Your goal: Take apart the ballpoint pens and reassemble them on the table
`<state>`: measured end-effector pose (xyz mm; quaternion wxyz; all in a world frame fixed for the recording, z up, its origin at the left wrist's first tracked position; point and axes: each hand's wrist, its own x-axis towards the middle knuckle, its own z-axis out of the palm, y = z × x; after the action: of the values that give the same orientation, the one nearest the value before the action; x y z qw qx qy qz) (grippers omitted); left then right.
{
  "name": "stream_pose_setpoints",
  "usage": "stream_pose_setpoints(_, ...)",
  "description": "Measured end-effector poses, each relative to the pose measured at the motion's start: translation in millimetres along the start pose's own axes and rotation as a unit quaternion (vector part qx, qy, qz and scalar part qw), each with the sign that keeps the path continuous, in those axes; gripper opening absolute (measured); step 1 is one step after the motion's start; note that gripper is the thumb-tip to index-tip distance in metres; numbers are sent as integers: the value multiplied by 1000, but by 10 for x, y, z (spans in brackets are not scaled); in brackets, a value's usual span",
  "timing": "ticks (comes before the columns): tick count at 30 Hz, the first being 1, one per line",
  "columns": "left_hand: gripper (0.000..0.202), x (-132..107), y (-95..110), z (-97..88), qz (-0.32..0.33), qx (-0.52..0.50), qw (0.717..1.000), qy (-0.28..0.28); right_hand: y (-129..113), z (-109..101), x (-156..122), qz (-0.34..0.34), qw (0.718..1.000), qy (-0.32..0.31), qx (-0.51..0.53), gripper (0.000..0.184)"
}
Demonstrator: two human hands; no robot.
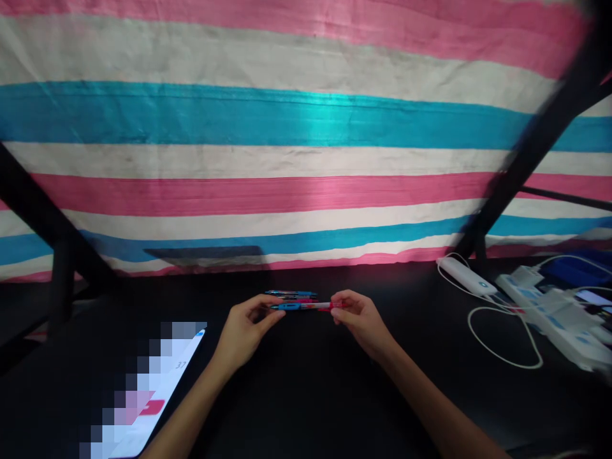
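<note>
Phone (184, 363) lies left, power strip (549, 309) right of pen (303, 306).

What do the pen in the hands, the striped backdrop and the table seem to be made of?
The pen, held between left hand and right hand, looks like glossy plastic, with a shiny blue grip and a red end. The striped backdrop seems to be woven cloth, matte with a faint sheen; creases and thread lines show. The table is matte black; its material cannot be told.
</note>
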<state>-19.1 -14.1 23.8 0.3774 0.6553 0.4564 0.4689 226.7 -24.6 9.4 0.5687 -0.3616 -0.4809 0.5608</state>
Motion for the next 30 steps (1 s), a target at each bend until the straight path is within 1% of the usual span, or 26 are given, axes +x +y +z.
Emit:
stream_pose_setpoints(5, 21, -1, -40, 24, 35, 80, 996, -7, -47, 9, -31, 14, 1000, 9, -11, 26)
stream_pose_setpoints(10, 20, -21, -9, 0, 77, 134, 988, 13, -49, 12, -35, 24, 999, 15, -32, 25)
stream_pose_setpoints(12, 19, -41, 22, -9, 104, 150, 983, 18, -60, 7, -38, 25, 999, 6, -31, 24)
stream_pose_setpoints(13, 18, -51, 36, -12, 123, 162, 979, 18, -71, 3, -43, 33, 999, -10, -33, 23)
stream_pose_setpoints(15, 16, -67, 59, -12, 168, 191, 967, 8, -107, -11, -57, 72, 993, -68, -61, 22)
stream_pose_setpoints(17, 17, -81, 76, -4, 206, 223, 953, -16, -151, -24, -79, 130, 977, -131, -105, 24)
stream_pose_setpoints(19, 19, -97, 99, 19, 223, 259, 939, -47, -191, -30, -104, 188, 960, -173, -115, 25)
stream_pose_setpoints(21, 24, -122, 137, 60, 231, 313, 918, -75, -218, -23, -126, 238, 948, -200, -70, 27)
stream_pose_setpoints(22, 27, -137, 159, 88, 237, 349, 902, -86, -225, -15, -134, 258, 942, -211, -41, 28)
stream_pose_setpoints(24, 30, -170, 197, 155, 252, 432, 861, -97, -225, 11, -148, 283, 933, -223, 12, 29)
stream_pose_setpoints(25, 26, -186, 204, 190, 260, 472, 837, -98, -219, 28, -154, 292, 928, -227, 32, 29)
stream_pose_setpoints(27, 18, -207, 184, 252, 269, 523, 806, -66, -200, 68, -169, 313, 917, -235, 70, 27)
stream_pose_setpoints(29, 18, -210, 120, 288, 274, 547, 791, -33, -173, 112, -188, 334, 904, -245, 106, 24)
stream_pose_setpoints(30, 20, -203, 78, 295, 277, 558, 783, -7, -156, 134, -198, 342, 898, -250, 121, 23)
